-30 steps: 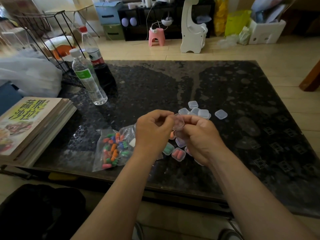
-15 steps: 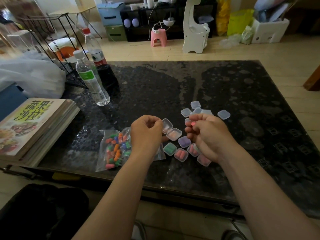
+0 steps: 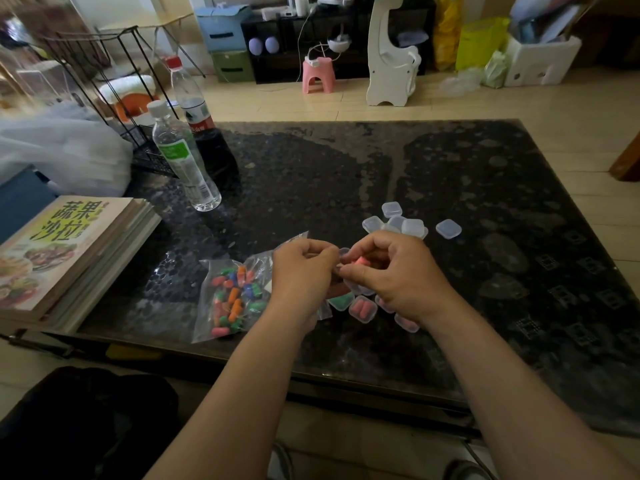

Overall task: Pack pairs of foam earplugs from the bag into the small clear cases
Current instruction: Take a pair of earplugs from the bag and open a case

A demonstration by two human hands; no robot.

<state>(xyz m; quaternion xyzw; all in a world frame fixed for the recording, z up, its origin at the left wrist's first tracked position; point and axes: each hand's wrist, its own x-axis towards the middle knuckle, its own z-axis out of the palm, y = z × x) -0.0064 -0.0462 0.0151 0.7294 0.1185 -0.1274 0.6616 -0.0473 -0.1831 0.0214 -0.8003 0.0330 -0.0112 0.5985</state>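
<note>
Over the dark table (image 3: 346, 168), both hands meet up mid-air.
Looks like the left hand (image 3: 304, 268) pinches a clear case (image 3: 344, 252), the right hand (image 3: 398, 271) pinches a pink earplug (image 3: 360, 261); bag (image 3: 232, 296) at 9 o'clock.

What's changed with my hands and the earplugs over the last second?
Half a second ago the hands were apart; now the left hand and right hand have met again, the right bringing a pink earplug to the small clear case pinched by the left. The bag of earplugs, filled cases and empty cases stayed put.
</note>
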